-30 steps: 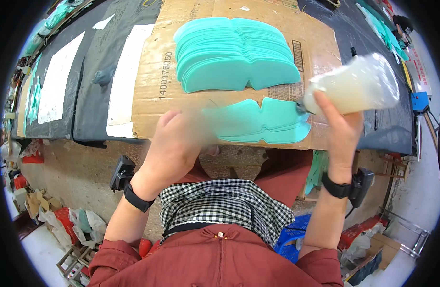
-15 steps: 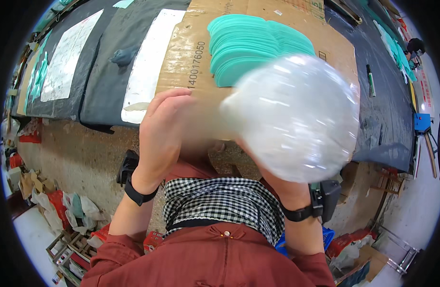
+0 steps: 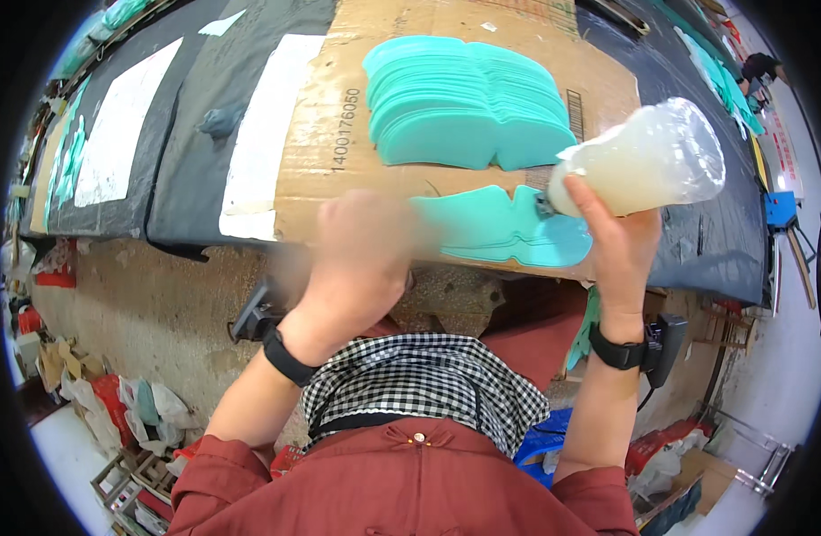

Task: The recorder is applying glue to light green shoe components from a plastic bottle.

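My right hand (image 3: 623,237) is wrapped round a clear plastic bottle (image 3: 647,161) with cloudy, pale liquid inside. The bottle lies tilted, its dark tip down to the left by the right part of some teal, notched flat sheets (image 3: 482,228) at the cardboard's near edge. At the left end of those sheets is my left hand (image 3: 361,255), its fingers smeared by motion; whether it touches them I cannot tell. Just beyond, a fanned stack of teal sheets (image 3: 468,107) of similar shape lies on the brown cardboard (image 3: 312,174).
White sheets (image 3: 272,125) and a dark lump (image 3: 218,121) lie on the black table cover (image 3: 183,192) at left. More teal pieces (image 3: 718,80) rest at the far right, near a blue object (image 3: 781,210). Bags (image 3: 151,393) sit on the floor at left.
The bottle has swung from its wide end facing me to lying sideways, tip by the near teal sheets. My right hand has moved right and forward, my left hand to the right.
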The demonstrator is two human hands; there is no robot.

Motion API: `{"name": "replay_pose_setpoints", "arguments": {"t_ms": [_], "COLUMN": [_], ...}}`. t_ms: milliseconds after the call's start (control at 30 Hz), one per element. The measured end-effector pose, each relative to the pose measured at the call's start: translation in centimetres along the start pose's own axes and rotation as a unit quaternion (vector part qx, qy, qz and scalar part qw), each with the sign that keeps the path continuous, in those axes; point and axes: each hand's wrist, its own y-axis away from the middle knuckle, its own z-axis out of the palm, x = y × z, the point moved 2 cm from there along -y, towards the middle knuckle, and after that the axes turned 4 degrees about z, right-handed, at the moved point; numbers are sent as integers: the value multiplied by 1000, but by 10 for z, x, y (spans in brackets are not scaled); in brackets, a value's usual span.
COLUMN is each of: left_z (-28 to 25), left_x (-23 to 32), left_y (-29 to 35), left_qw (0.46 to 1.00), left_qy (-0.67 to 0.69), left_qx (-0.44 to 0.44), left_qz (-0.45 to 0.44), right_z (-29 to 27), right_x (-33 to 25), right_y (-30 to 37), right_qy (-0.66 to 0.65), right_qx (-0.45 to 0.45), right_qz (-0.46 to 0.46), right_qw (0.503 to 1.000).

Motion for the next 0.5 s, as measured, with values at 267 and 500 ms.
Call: {"name": "replay_pose_setpoints", "arguments": {"t_ms": [267,500], "left_z": [-12,-4], "left_x": [-46,-52], "left_y": [-45,-65], "left_qw": [986,990], "left_qy": [3,-38], "left_qx": [150,98], "left_qz": [-66,-94], "right_z": [-51,4], "right_x": [28,-13], "right_y": [13,51], "right_qy": [-62,185], "right_qx": [106,65], "right_qz": [83,-154], "right_qw": [989,968]}}
